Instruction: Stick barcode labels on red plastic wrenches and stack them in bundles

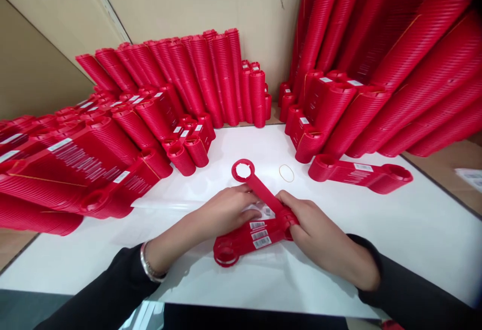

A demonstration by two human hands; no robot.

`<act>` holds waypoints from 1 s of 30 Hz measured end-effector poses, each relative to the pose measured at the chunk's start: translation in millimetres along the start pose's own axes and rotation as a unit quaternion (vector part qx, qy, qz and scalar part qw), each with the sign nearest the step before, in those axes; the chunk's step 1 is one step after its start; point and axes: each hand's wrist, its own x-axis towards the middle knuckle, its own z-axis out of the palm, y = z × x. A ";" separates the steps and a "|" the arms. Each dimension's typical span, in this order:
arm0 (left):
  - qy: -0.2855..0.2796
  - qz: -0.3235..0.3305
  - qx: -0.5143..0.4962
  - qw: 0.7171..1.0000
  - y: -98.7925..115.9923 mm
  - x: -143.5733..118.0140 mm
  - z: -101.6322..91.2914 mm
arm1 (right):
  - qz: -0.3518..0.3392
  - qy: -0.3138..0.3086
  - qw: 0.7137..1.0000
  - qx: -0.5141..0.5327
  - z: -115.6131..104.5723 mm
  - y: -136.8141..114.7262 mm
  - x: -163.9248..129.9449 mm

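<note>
My right hand (312, 219) is closed around the joined end of some red plastic pieces with ring-shaped ends. One red ring-ended piece (265, 192) slants up and left from it, its open ring over the white table. Below, more red ring-ended pieces (244, 237) lie at another angle, with several white barcode labels on them. My left hand (228, 209) reaches in from the left, fingers curled beside the slanting piece. Its thumb is near a clear, shiny patch with a small barcode (267, 211). Some left fingertips are hidden, and what they grip is unclear.
Bundled red stacks (128, 144) crowd the left and back of the white table (248, 141). Taller red stacks (414, 69) lean at the right. A short red bundle (361, 173) and a thin rubber band (286, 173) lie nearer. Clear plastic film (161, 214) lies under my left arm.
</note>
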 end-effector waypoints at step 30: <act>0.056 -0.073 0.012 0.996 6.1 3.9 10.5 | 0.038 0.022 0.999 -0.017 1.0 -2.0 2.7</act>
